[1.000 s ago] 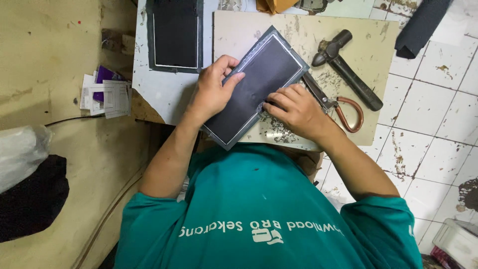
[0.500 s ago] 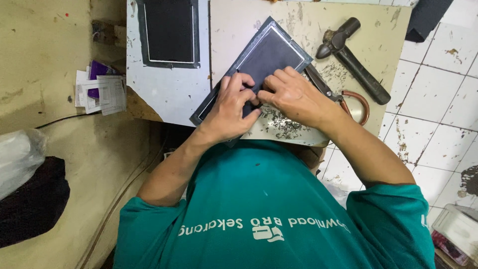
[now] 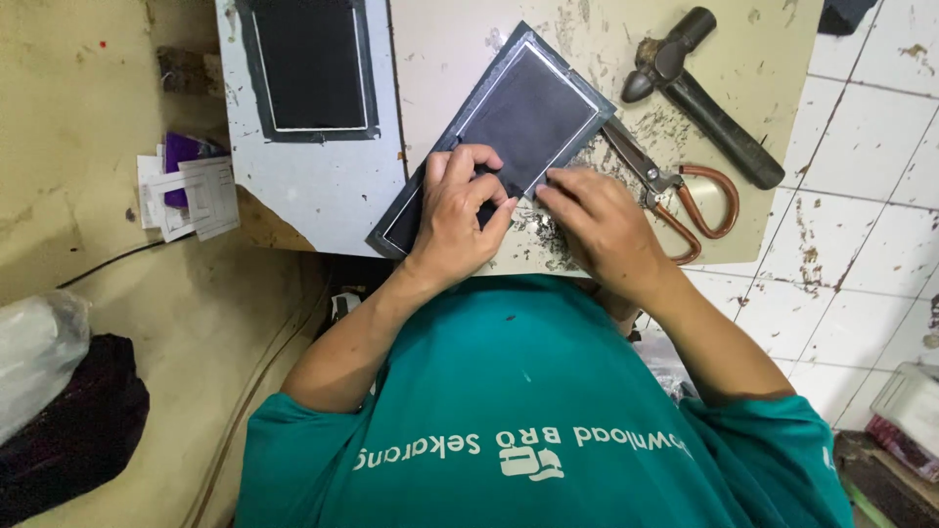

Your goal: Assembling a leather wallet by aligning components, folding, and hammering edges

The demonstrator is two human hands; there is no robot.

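A dark rectangular panel [image 3: 533,112] with a grey border lies at an angle on the beige work board [image 3: 587,39]. My left hand [image 3: 455,210] rests on the panel's near end, its fingers curled and pinching at the inner edge. My right hand [image 3: 597,220] sits beside it, and its fingertips press the panel's lower right edge. The two hands nearly touch. The panel's near corner is hidden under my left hand.
Scissors with brown handles [image 3: 685,191] lie just right of my right hand, a black hammer [image 3: 699,93] beyond them. A second dark panel [image 3: 311,64] lies on a grey board at the left. Papers [image 3: 186,191], a black bag [image 3: 68,430] and a tiled floor [image 3: 861,196] surround the bench.
My hands have moved from the middle of the panel to its near end. They came together, then parted a little, with my right hand now at the panel's edge.
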